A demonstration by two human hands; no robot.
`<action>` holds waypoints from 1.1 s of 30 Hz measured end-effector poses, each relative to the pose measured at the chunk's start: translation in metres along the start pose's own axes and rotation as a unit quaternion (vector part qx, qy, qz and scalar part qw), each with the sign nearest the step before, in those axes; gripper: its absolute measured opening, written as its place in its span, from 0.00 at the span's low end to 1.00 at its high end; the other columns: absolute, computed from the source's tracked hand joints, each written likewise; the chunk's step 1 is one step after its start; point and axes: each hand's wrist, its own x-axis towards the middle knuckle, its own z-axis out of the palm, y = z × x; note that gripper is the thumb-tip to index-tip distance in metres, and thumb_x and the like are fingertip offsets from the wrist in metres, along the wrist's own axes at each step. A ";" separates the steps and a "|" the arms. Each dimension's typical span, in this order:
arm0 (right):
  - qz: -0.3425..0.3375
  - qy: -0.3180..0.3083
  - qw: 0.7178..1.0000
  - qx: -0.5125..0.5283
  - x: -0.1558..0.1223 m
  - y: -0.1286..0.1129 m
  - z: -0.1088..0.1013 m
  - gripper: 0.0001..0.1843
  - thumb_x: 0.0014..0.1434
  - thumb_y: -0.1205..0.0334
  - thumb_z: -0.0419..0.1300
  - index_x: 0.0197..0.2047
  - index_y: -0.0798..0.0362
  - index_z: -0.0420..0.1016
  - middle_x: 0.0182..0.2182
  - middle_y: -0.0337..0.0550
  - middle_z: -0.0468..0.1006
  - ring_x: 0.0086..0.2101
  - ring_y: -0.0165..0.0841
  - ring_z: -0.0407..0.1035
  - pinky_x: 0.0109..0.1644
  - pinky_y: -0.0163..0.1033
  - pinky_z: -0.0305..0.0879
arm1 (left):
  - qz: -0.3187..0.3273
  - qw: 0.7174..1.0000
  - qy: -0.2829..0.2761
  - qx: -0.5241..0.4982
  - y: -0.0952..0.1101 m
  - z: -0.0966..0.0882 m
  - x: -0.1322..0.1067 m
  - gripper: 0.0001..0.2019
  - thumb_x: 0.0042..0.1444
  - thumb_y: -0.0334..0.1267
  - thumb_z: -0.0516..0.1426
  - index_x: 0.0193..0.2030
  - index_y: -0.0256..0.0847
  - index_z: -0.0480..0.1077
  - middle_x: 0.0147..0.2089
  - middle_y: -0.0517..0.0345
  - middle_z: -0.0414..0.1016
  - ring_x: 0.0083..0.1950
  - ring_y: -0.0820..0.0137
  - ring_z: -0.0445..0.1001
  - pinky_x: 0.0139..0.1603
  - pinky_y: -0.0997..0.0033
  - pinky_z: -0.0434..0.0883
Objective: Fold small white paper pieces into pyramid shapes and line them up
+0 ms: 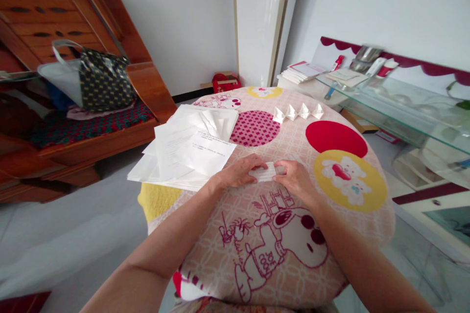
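Both my hands rest on a round table covered by a pink cartoon-print cloth (257, 234). Between them lies a small folded white paper (265, 172). My left hand (240, 172) presses its left end with curled fingers. My right hand (295, 177) pinches its right end. A loose stack of white paper sheets (187, 149) lies just left of my left hand. Several small folded white paper shapes (298, 111) stand in a row at the far side of the table.
A wooden bench (91, 132) with a dotted bag (105, 80) stands at the left. A glass-topped counter (404, 102) with books and containers runs along the right. A tall white floor air conditioner (259, 24) stands against the far wall, a red box (225, 82) beside it.
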 end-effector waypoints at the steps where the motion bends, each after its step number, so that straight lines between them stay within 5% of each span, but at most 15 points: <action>1: 0.000 -0.001 1.000 0.001 0.000 0.000 0.000 0.19 0.54 0.63 0.68 0.51 0.53 0.83 0.34 0.47 0.85 0.35 0.40 0.77 0.41 0.41 0.68 | 0.010 1.000 -0.008 0.001 -0.001 -0.002 -0.001 0.23 0.56 0.37 0.64 0.59 0.41 0.73 0.56 0.48 0.73 0.53 0.61 0.73 0.56 0.60 0.73; 10: -0.001 -0.007 0.999 0.046 0.002 0.004 -0.001 0.18 0.55 0.61 0.67 0.49 0.53 0.84 0.32 0.44 0.84 0.31 0.37 0.75 0.37 0.39 0.66 | 0.035 0.996 -0.060 -0.059 0.002 -0.019 -0.009 0.31 0.51 0.27 0.60 0.63 0.47 0.72 0.68 0.51 0.71 0.67 0.57 0.70 0.69 0.52 0.68; 12: -0.005 -0.008 0.998 0.066 0.003 0.007 -0.001 0.16 0.57 0.60 0.65 0.47 0.53 0.84 0.30 0.44 0.82 0.30 0.36 0.74 0.34 0.38 0.64 | 0.011 0.996 -0.029 -0.089 0.003 -0.016 -0.007 0.28 0.52 0.25 0.58 0.61 0.43 0.73 0.65 0.50 0.75 0.64 0.60 0.74 0.67 0.54 0.70; 17: 0.010 -0.015 0.992 0.122 0.002 0.009 -0.002 0.14 0.58 0.62 0.61 0.43 0.56 0.85 0.23 0.41 0.79 0.24 0.33 0.70 0.30 0.36 0.61 | -0.053 0.985 0.147 -0.067 0.010 -0.001 0.003 0.20 0.59 0.26 0.55 0.58 0.37 0.74 0.56 0.47 0.80 0.55 0.64 0.79 0.59 0.57 0.77; 23: 0.032 -0.036 0.984 0.174 -0.001 0.002 -0.004 0.10 0.54 0.62 0.62 0.36 0.56 0.83 0.20 0.38 0.75 0.21 0.31 0.67 0.26 0.35 0.59 | -0.047 0.992 0.093 0.073 0.016 0.004 0.002 0.29 0.57 0.32 0.65 0.66 0.41 0.69 0.63 0.46 0.77 0.63 0.57 0.75 0.65 0.49 0.72; 29: -0.012 -0.052 0.967 0.250 -0.005 0.007 -0.008 0.11 0.53 0.62 0.58 0.33 0.54 0.82 0.18 0.36 0.72 0.20 0.30 0.65 0.24 0.33 0.59 | 0.000 0.989 0.119 0.085 0.033 0.000 0.003 0.09 0.61 0.26 0.59 0.45 0.39 0.79 0.43 0.52 0.82 0.48 0.64 0.79 0.54 0.62 0.74; 33: -0.019 0.008 0.964 0.264 -0.005 0.012 -0.013 0.17 0.53 0.62 0.56 0.39 0.57 0.85 0.20 0.39 0.76 0.20 0.30 0.66 0.25 0.34 0.61 | 0.064 0.988 0.114 0.078 0.043 -0.003 0.004 0.11 0.64 0.27 0.55 0.36 0.41 0.78 0.38 0.54 0.81 0.45 0.67 0.78 0.54 0.63 0.71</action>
